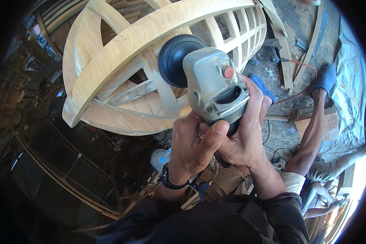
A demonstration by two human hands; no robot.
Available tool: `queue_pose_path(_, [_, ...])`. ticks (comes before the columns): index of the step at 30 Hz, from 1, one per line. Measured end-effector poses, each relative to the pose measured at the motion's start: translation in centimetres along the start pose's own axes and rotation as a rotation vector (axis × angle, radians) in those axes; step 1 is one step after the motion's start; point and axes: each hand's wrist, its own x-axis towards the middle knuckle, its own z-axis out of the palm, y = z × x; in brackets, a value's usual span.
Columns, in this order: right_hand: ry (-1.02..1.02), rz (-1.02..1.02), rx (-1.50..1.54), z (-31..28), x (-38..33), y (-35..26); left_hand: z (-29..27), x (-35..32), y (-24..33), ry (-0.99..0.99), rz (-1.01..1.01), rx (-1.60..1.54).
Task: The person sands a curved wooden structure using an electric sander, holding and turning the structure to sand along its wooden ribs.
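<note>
Both of my hands are closed around a grey metal angle grinder (pixel 209 87) fitted with a round black disc pad (pixel 182 61). My left hand (pixel 191 142), with a dark watch at the wrist, wraps the grinder from the left, its thumb lying over the near end. On the right side my right hand (pixel 248 136) grips the body and rear handle. Beyond the tool stands a large curved wooden frame (pixel 122 42) of pale ribs and a thick arched beam. The pad overlaps the frame in view; whether it touches the wood I cannot tell.
Blue clogs (pixel 324 78) on bare feet stand at the right, near an orange cord (pixel 307 65) and long wood strips (pixel 313 40). A crumpled pale sheet (pixel 349 89) lies far right. Another person's hand (pixel 333 203) holds a tool at lower right. Timber clutters the dark left.
</note>
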Motion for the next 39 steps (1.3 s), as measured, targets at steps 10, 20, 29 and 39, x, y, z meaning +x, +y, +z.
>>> queue_pose_path(10, [0.006, -0.028, -0.049, 0.0, -0.1, -0.3, -0.4, 0.2, 0.2, -0.065, -0.062, 0.056])
queue_pose_path(20, [0.05, -0.059, -0.017, 1.2, -0.9, 0.0, -1.9, -0.3, -0.5, -0.151, -0.067, 0.06])
queue_pose_path(29, [0.055, 0.002, 0.017, 1.6, -0.8, -0.6, -2.0, -0.1, -0.6, -0.118, -0.045, -0.017])
queue_pose_path(39, [-0.052, -0.041, -0.057, 1.1, -0.3, -1.8, -2.0, -1.3, -0.4, -0.045, -0.002, -0.135])
